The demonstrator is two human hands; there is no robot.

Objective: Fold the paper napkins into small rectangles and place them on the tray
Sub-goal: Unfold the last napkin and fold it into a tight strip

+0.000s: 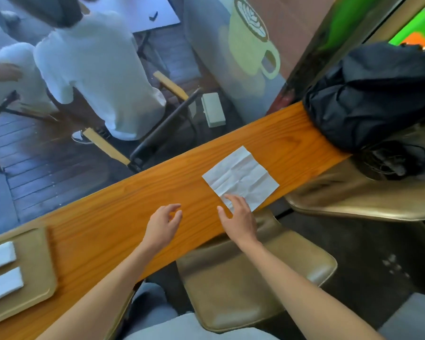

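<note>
Stool: an olive padded seat (253,278) sits closest to the viewer, under the right forearm, tucked partly beneath the counter edge.
Tray: a tan tray (38,271) lies at the left end of the counter, cut off by the frame edge.
Folded napkins: two white folded napkins (1,284) rest side by side on the tray, apart from each other, as narrow rectangles.
Counter: a long orange wooden counter (123,217) runs diagonally from lower left to upper right.
Left hand: the left hand (163,225) hovers over bare wood with its fingers loosely curled and spread, holding nothing.
Right hand: the right hand (238,218) is spread flat, fingertips pressing on the near corner of the open sheet, gripping nothing.
Open napkin: a creased white unfolded napkin (242,176) lies flat on the counter, well apart from the tray.
Backpack: a black backpack (368,99) sits at the far right end of the counter.
Beyond the glass: a person in a white shirt (96,69) sits on a chair over dark floorboards.
</note>
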